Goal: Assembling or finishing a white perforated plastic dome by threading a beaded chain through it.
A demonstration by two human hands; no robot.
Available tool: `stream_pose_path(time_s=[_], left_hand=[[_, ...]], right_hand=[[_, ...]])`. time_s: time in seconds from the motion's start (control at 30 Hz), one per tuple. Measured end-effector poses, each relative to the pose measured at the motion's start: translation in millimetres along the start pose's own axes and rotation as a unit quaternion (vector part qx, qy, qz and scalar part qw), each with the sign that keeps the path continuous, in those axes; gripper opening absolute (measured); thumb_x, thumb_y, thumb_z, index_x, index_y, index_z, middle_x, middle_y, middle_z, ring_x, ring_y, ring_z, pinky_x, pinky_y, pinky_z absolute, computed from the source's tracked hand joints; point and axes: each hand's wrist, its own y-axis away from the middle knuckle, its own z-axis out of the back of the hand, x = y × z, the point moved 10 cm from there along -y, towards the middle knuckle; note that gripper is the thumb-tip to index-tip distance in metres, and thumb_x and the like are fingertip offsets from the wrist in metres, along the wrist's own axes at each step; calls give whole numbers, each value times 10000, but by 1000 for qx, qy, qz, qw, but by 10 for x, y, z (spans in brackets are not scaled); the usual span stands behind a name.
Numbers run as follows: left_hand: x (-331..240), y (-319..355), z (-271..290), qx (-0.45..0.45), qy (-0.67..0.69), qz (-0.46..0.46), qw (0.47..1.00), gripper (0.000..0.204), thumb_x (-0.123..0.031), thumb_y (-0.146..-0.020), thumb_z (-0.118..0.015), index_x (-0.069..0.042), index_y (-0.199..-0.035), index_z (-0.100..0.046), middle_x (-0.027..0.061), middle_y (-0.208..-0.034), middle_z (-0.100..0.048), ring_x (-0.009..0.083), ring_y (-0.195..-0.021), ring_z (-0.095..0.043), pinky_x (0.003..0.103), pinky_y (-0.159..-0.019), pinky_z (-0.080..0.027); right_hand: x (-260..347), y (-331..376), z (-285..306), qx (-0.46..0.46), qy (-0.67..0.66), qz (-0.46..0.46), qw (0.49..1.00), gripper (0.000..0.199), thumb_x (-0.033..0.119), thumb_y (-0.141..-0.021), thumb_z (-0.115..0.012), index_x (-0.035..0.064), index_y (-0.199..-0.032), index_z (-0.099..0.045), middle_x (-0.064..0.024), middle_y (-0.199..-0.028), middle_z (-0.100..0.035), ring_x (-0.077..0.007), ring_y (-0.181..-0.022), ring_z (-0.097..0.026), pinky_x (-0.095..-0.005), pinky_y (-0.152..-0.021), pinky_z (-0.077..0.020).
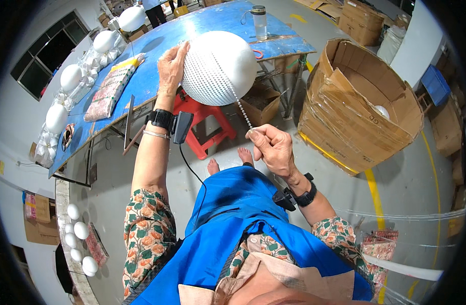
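Note:
In front of me is a large white ball [238, 61], its left part covered in close rows of small silvery beads. My left hand [172, 68] presses against the beaded left side, fingers bent onto the surface. How the ball is supported from below is hidden. A bead string [244, 114] runs taut from the ball's lower edge down to my right hand [273, 151], where thumb and finger pinch it. Both wrists wear black straps with small devices, and a cable hangs from the left one.
A blue table [192, 23] carries a bottle [260, 23], a patterned packet [111, 89] and white balls on rods. Below the ball stands a red stool [210, 127]. To the right is a big cardboard box [339, 122]. More white balls [80, 230] line the lower left. Strings stretch across the right.

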Motion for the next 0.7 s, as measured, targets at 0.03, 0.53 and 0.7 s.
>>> stream_pose_path(time_s=[0.03,0.53,0.7], left_hand=[[14,3,-11,6,-42,14,999,374,-338,-824,-534,-6,-985,-600,172,-872,-618,215,-897,-570,291,-764,-434],[-46,-71,48,-41,-223,-141,964,485,-402,-738,-624,-46,-1060,-554,196,-981,-583,297,-875,-587,330,-691,-479],[-261,53,15,-42,-70,13,997,472,-453,-655,-687,-1,-785,-644,110,-765,-647,178,-722,-620,290,-657,-478]], right_hand=[[10,7,3,0,0,0,1000,217,190,-859,-535,-23,-839,-571,14,-486,-482,-23,-446,-409,-188,-426,-340],[-44,104,-48,-2,20,-1,1000,198,164,-862,-525,-23,-810,-564,7,-488,-491,-26,-443,-420,-181,-435,-347],[-90,222,16,-8,21,-36,999,180,137,-863,-513,-30,-823,-566,-3,-508,-515,-26,-463,-440,-169,-451,-364]])
